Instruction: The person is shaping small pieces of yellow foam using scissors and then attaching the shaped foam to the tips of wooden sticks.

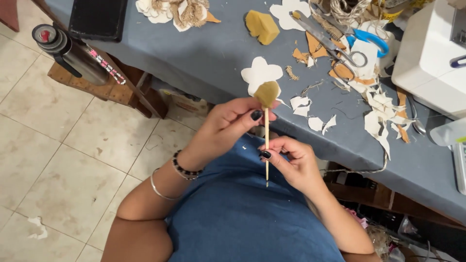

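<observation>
Right hand [296, 162] pinches the thin, light, snappable wooden skewer [266, 145] mid-shaft, while left hand [233, 123] grips its soft sponge tip [267, 93] near the tabletop [213, 58] front edge.

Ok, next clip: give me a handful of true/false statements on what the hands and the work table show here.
1. Both hands grip one thin wooden stick. True: the left hand holds it near the top, the right hand lower down.
2. The stick's top carries a blue bead. False: an olive-brown heart-shaped pad sits there.
3. The blue-handled scissors lie on the grey table. True.
4. The right hand holds the scissors. False: they lie untouched.
5. A yellow sponge piece rests on the table. True.
6. The left wrist is bare. False: it wears a beaded bracelet.
</observation>
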